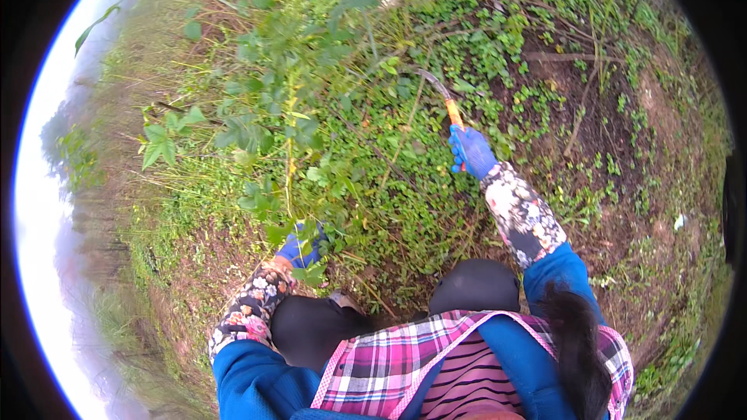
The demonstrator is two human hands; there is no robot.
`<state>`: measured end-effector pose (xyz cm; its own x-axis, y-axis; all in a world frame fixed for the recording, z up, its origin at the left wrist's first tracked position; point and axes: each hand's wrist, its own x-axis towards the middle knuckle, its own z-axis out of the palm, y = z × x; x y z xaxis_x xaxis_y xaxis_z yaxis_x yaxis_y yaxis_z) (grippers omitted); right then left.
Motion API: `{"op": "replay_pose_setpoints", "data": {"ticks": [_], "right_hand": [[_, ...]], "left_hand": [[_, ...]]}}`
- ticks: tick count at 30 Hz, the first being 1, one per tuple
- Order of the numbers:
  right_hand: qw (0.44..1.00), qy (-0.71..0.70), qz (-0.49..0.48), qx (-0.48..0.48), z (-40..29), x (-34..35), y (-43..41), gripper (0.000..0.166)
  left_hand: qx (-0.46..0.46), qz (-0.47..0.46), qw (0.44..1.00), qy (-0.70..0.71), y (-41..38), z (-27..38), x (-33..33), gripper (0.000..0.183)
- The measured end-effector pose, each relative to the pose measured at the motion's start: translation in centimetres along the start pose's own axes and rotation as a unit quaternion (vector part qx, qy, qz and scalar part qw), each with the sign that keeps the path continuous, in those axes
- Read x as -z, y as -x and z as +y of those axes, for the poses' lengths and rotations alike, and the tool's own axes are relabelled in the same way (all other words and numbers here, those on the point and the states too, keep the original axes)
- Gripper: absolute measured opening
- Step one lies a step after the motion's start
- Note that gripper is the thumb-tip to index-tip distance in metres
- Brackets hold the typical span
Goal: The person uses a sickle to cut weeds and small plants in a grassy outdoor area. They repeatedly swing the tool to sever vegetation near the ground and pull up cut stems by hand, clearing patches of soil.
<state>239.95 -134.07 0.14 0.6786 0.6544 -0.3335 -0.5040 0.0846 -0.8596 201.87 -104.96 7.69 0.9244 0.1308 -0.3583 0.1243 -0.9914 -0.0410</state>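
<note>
My right hand (471,150), in a blue glove, grips the orange handle (453,112) of a sickle. The sickle's curved metal blade (435,81) points up and left over the low green plants. At lower left, my left hand (302,244), also gloved in blue, is closed around the lower end of a tall leafy stem (289,172). Leaves cover part of that hand, so its fingers are only partly visible. The stem rises from the hand towards the top of the view, with broad green leaves (248,131) spreading on both sides.
Dense low ground cover (373,186) spreads before my dark-clad knees (475,286). Dry woody branches (583,99) lie across bare brown soil (554,79) at right. Tall grass (157,76) stands at left, beneath pale sky. A plaid apron (373,370) covers my lap.
</note>
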Motion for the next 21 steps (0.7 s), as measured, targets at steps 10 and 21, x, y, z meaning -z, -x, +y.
{"op": "replay_pose_setpoints", "data": {"ticks": [10,21], "right_hand": [[0.975,0.219,0.022,-0.022,0.8,-9.6,-14.8,0.052],[0.984,0.171,0.056,-0.002,1.0,-12.6,-15.0,0.052]], "left_hand": [[0.004,0.051,0.996,0.067,3.6,0.5,-0.6,0.038],[0.097,0.07,0.963,0.24,7.0,-0.2,-2.6,0.05]]}}
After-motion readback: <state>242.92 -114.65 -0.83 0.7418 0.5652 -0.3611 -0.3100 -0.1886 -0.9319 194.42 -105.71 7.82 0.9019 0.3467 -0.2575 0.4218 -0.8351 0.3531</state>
